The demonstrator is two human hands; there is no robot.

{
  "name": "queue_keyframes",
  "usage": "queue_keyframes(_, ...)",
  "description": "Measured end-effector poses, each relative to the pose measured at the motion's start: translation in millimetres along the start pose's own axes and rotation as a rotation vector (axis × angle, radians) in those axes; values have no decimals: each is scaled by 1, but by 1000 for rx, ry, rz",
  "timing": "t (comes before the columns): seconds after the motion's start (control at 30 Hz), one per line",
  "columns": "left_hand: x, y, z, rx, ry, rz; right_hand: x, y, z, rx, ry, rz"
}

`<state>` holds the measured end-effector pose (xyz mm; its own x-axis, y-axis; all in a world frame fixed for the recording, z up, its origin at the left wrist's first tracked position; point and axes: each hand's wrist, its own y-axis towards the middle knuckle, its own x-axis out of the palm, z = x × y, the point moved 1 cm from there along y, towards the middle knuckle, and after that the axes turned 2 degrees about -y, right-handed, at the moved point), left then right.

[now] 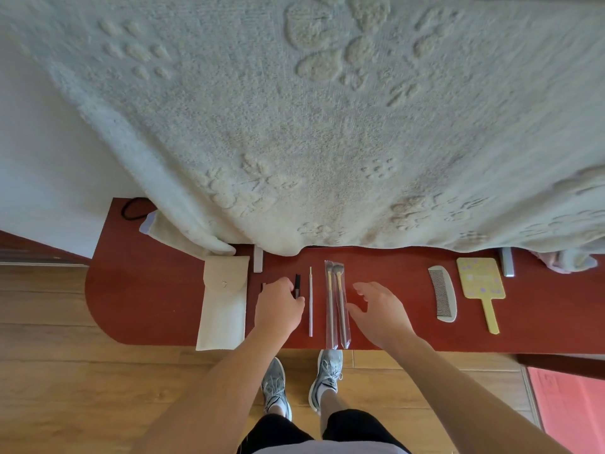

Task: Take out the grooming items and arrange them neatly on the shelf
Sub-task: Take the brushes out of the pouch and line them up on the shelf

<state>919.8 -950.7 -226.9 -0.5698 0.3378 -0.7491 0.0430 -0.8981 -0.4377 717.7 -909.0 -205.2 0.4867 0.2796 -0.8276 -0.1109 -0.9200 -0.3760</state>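
— Six grooming items are out on the shelf (540, 309) in the head view, by our count: a black stick (297, 285), a thin white stick (310, 303), two brushes (337, 306) in clear sleeves, a comb (442, 294) and a yellow hand mirror (480, 283).

— And the cream pouch (222, 303) lies flat at the left end, flap down. We cannot see whether anything is left inside.

— The items lie lengthwise, roughly parallel. Comb and mirror sit well apart from the brushes, so we judge that evening the spacing remains, plus setting down the black stick.

— Our left hand (278, 306) has that one: the fingers are curled and pinch its lower end, just beside the white stick.

— Our right hand (379, 312) holds nothing. Its fingers are spread and relaxed over bare shelf, just right of the brushes.

— So we put the task close to done.

— Any writing we can read?

— None. The mirror back carries pale flower-like marks and a light patch in the middle, too small to read. The pouch shows only a small snap or emblem on its flap.

— A pale blanket (294, 126) hangs over the shelf's far edge, and a black hair tie (132, 209) lies near the far left corner.
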Motion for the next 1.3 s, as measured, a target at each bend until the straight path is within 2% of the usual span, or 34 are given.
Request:
queue_keyframes(0.7,-16,-3,2,24,-8,25,-13,-3,-9,4,-30,11)
queue_keyframes(0.97,-43,-11,3,181,59,57,-21,-8,-30,36,-67,-8)
queue_keyframes(1.3,-88,-15,1,398,208,-58,-44,-30,-59,69,-154,28)
